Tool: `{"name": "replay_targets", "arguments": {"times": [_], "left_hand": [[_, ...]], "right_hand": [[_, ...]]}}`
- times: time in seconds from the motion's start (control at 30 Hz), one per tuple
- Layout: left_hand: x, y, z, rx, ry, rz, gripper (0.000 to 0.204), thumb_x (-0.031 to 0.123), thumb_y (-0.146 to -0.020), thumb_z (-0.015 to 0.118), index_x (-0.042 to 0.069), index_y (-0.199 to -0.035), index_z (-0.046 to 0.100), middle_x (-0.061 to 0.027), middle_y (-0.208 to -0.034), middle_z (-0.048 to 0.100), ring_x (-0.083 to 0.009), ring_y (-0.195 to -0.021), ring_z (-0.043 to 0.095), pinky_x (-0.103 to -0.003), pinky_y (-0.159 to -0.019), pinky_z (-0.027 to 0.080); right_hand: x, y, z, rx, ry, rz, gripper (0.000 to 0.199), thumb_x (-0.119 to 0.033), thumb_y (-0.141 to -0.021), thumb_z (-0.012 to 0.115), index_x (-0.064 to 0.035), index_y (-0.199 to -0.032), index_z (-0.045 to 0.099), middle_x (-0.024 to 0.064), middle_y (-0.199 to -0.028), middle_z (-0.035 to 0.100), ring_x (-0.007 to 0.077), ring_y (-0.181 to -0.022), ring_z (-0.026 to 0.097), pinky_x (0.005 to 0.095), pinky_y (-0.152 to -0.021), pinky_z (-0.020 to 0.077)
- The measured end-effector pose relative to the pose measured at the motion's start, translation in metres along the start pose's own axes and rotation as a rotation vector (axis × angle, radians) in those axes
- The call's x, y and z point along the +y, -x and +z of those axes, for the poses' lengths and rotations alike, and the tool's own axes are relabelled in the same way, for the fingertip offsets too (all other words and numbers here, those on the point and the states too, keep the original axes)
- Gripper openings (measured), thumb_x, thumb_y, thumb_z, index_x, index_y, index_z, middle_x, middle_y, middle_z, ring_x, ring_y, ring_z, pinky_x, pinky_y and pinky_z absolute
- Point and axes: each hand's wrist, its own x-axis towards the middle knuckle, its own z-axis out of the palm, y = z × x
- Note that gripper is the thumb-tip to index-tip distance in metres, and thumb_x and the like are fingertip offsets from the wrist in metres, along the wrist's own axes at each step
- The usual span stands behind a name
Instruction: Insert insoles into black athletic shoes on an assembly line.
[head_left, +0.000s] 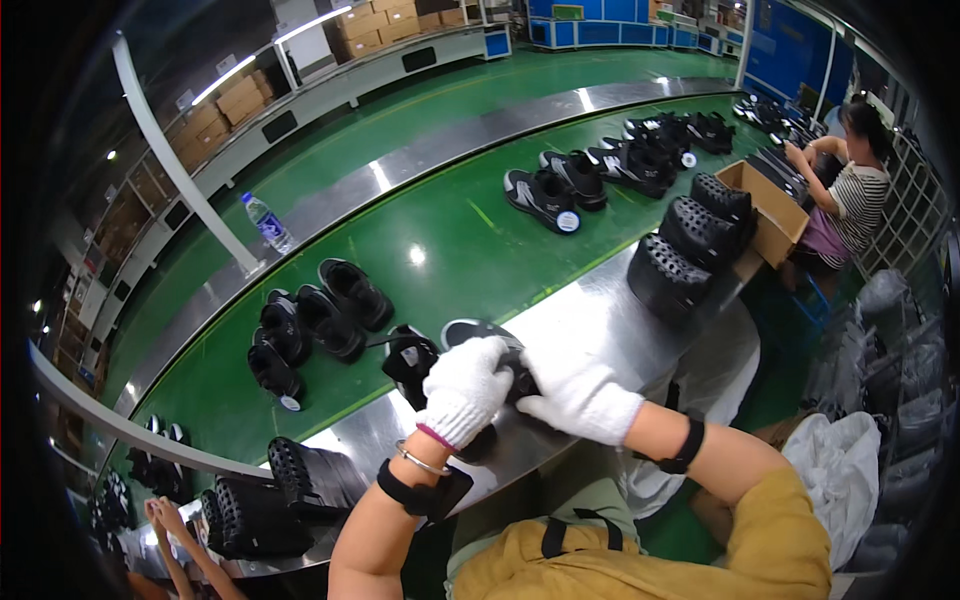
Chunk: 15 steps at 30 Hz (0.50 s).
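Both my hands wear white knitted gloves and hold a black sneaker with a grey edge [474, 331] above the metal ledge of the line. My left hand [466, 388] has its fingers curled at the near left of the shoe's opening. Across from it, my right hand [580, 392] grips the shoe's right side, thumb toward me. The gloves hide much of this shoe. Just left of my left hand, a second black shoe [409, 360] stands with its opening toward me.
Black sneakers [325, 322] stand on the green belt [430, 240], with more [545, 200] farther right. Stacked black pieces with round holes [672, 270] rest on the ledge, others [255, 510] at left. A water bottle [267, 222] stands beyond. Co-workers sit by a carton [778, 225] and at lower left.
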Motion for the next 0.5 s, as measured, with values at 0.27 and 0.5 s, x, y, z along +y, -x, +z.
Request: {"name": "replay_targets", "arguments": {"times": [0.27,0.5], "left_hand": [[0.014,0.003,0.020,-0.009,-0.229,0.228,0.015,0.015,-0.080,0.066,0.012,-0.094,0.070,-0.0107,-0.088,0.067,-0.0337,-0.088,0.067,-0.043,-0.077,0.055],[0.010,0.057,0.006,0.134,-0.299,0.127,0.024,0.013,-0.071,0.073,0.012,-0.090,0.060,-0.0079,-0.084,0.060,-0.0300,-0.084,0.061,-0.044,-0.069,0.052]], "right_hand": [[0.023,-0.024,0.022,-0.260,0.216,0.133,0.050,-0.034,-0.071,0.080,0.0002,-0.105,0.063,0.0222,-0.095,0.066,0.0382,-0.093,0.066,0.0473,-0.088,0.0520],[0.014,0.021,0.008,-0.265,-0.682,0.402,0.038,-0.024,-0.087,0.072,0.0023,-0.110,0.057,0.0142,-0.088,0.064,0.0262,-0.079,0.065,0.0365,-0.073,0.0558]]}}
